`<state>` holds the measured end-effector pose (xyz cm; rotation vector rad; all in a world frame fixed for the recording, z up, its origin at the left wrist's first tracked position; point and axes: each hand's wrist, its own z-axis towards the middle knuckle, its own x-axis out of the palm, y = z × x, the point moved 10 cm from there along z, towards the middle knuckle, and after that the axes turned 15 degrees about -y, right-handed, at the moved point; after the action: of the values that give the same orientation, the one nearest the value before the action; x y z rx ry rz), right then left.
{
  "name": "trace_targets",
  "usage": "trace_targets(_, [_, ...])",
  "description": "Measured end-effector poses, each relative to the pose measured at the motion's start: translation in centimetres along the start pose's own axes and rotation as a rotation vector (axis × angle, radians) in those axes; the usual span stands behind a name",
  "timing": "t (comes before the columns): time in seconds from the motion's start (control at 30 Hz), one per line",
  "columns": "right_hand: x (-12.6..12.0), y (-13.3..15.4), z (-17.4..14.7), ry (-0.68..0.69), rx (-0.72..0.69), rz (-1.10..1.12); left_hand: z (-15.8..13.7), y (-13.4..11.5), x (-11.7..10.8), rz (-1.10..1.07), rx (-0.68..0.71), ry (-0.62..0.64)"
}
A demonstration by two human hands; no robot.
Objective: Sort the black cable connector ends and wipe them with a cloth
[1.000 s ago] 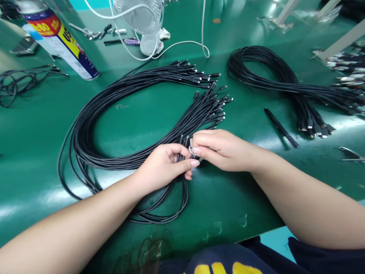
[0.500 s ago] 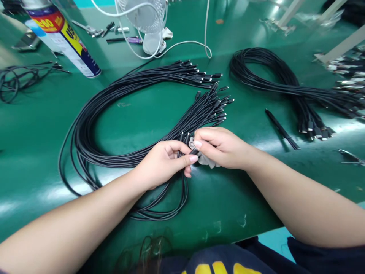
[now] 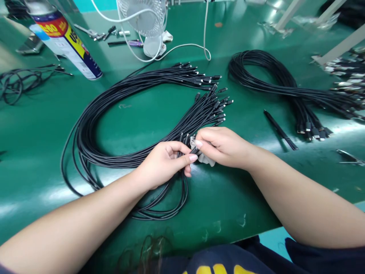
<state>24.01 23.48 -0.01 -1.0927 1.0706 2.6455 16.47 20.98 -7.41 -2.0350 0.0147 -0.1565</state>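
My left hand [image 3: 168,161] is closed on several black cables [image 3: 184,190], whose plug ends poke up between the fingers; their lengths loop down onto the green table. Thumb and forefinger pinch one black plug [image 3: 194,151] that points toward the other hand. Close against it, my right hand [image 3: 221,146] pinches a crumpled light grey cloth [image 3: 207,160] at that plug's tip. Part of the cloth is hidden under the fingers. Just behind both hands lies a big curved bundle of black cables [image 3: 94,114], with its many plug ends fanned out at the right.
Another coiled cable bundle [image 3: 262,72] lies at the right, near a black pen [image 3: 281,129] and metal tweezers [image 3: 350,156]. A spray can [image 3: 76,49] stands at the back left beside a small white fan [image 3: 142,19] with a white cord. Loose cables [image 3: 19,82] lie far left.
Both hands keep nearly the same place and grip. The right hand and the grey cloth have shifted very slightly at the plug; the whole view has moved a little.
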Motion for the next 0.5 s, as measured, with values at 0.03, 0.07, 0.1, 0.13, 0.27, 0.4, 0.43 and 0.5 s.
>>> trace_targets(0.03, [-0.2, -0.1, 0.1, -0.009, 0.006, -0.006, 0.0, 0.0, 0.0, 0.0, -0.003, 0.0])
trace_targets(0.07, [-0.5, -0.2, 0.2, -0.023, 0.02, -0.01, -0.1, 0.1, 0.0, 0.0, -0.005, 0.001])
trace_targets(0.1, [-0.8, -0.4, 0.2, -0.037, 0.041, -0.007, -0.1, 0.1, 0.0, -0.002, -0.003, 0.0])
trace_targets(0.13, [-1.1, -0.7, 0.3, -0.056, 0.07, 0.005, -0.1, 0.0, 0.0, -0.007, 0.002, 0.002])
trace_targets(0.27, [-2.9, -1.6, 0.2, -0.246, 0.202, 0.079, -0.1, 0.0, 0.0, -0.029, 0.017, 0.02])
trace_targets(0.4, [-4.3, -2.3, -0.3, -0.425, 0.299, 0.145, 0.0, 0.2, -0.2, -0.032, 0.02, 0.013])
trace_targets(0.43, [-4.4, -2.5, -0.4, -0.44, 0.319, 0.159, 0.0, 0.2, -0.2, -0.028, 0.021, 0.01])
trace_targets(0.5, [-4.1, -2.5, -0.5, -0.421, 0.334, 0.176, -0.1, 0.1, -0.2, -0.022, 0.02, 0.008])
